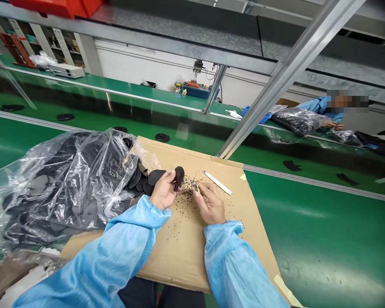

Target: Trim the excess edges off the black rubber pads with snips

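Note:
My left hand (164, 188) is closed on a thin black rounded pad (179, 176), held up above the cardboard. Between the thumb and fingers of my right hand (209, 202) is a small shiny metal tool (194, 185) that looks like a nail clipper; my fingers cover much of it. The tool's tip points toward the pad, with a small gap between them. Many tiny black scraps (186, 201) lie scattered on the cardboard sheet (175, 259) below both hands. More black round pads (145, 185) are piled just left of my left hand, by the mouth of a clear plastic bag.
The clear bag (93, 164) full of black pads fills the left side. A white flat tool (217, 183) lies beyond my right hand. A metal post (276, 92) rises behind the cardboard. Black pieces (162, 137) lie on the green conveyor. Another person (321, 105) works at the back right.

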The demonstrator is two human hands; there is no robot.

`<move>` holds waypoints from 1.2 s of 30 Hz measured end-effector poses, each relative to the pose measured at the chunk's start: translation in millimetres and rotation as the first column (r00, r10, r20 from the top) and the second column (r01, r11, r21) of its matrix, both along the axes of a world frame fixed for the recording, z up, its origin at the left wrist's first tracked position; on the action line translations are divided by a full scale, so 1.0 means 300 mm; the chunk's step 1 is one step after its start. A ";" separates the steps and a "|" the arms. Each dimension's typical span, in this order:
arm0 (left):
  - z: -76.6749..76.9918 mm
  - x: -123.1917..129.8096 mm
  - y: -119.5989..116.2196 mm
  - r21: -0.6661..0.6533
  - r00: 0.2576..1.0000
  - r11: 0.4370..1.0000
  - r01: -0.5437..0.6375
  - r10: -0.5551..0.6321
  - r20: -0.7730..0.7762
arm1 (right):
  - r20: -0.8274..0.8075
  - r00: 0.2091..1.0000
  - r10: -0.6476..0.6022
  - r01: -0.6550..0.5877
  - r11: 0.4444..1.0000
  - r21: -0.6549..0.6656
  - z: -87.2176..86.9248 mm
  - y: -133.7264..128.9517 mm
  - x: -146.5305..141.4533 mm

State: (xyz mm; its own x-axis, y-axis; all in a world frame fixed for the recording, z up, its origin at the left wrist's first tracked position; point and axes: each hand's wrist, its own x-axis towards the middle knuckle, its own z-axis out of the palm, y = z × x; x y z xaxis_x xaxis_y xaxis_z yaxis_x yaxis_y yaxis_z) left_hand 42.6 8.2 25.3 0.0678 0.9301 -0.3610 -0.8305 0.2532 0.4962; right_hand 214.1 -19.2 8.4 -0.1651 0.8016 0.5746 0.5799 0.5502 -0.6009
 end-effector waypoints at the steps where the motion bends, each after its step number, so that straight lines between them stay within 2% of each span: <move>1: 0.003 -0.003 -0.002 -0.008 0.999 0.999 0.036 -0.035 0.020 | 0.008 1.000 0.025 -0.025 1.000 -0.010 0.005 -0.003 -0.001; 6: 0.004 -0.011 -0.008 -0.020 0.986 0.987 0.159 -0.157 0.054 | 0.050 0.989 0.136 -0.135 0.990 -0.032 0.023 -0.012 -0.005; 15: -0.001 -0.014 -0.008 -0.057 0.965 0.963 0.262 -0.262 0.010 | 0.093 0.974 0.207 -0.201 0.977 -0.075 0.011 -0.016 0.004; 24: -0.008 -0.013 -0.003 -0.035 0.965 0.965 0.261 -0.262 -0.031 | 0.090 0.970 0.226 -0.218 0.971 -0.095 0.016 -0.020 0.005; 32: -0.005 -0.002 -0.004 -0.037 0.970 0.981 0.191 -0.195 -0.143 | 0.261 0.950 0.173 -0.159 0.984 -0.073 0.010 -0.018 0.011; 36: -0.002 0.003 -0.010 -0.047 0.961 0.986 0.162 -0.168 -0.218 | 0.272 0.942 0.198 -0.178 0.979 -0.095 0.003 -0.017 0.013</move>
